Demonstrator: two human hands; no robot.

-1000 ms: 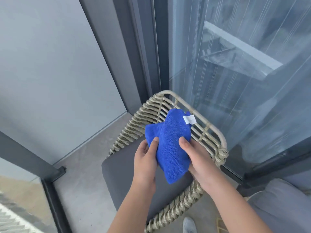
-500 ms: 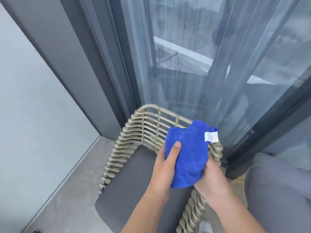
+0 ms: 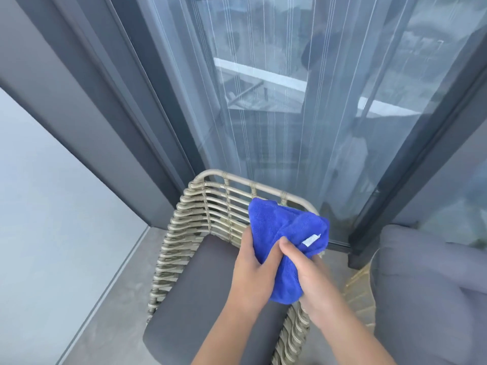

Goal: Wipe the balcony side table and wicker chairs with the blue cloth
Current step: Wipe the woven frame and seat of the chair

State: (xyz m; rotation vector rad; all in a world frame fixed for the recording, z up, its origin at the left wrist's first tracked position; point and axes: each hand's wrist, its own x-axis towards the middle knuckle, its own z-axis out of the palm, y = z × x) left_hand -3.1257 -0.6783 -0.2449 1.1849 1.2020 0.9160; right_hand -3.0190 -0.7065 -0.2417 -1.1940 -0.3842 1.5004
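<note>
A beige wicker chair [image 3: 189,227] with a dark grey seat cushion [image 3: 200,293] stands below me against the glass door. Above its right back corner I hold the bunched blue cloth [image 3: 284,233], whose white label shows on the right. My left hand [image 3: 253,267] grips the cloth's left side with the thumb pressed into it. My right hand [image 3: 311,275] grips it from the right and underneath. The cloth hides the chair's right armrest top. No side table is in view.
A tall glass sliding door [image 3: 290,114] with a dark frame stands right behind the chair. A second chair's grey cushion [image 3: 427,285] sits at the right. A pale wall [image 3: 47,193] and grey tiled floor [image 3: 110,312] lie to the left.
The view has swung right and closer to the chair. Both hands have bunched the cloth tighter and the label has turned from the top to the lower right.
</note>
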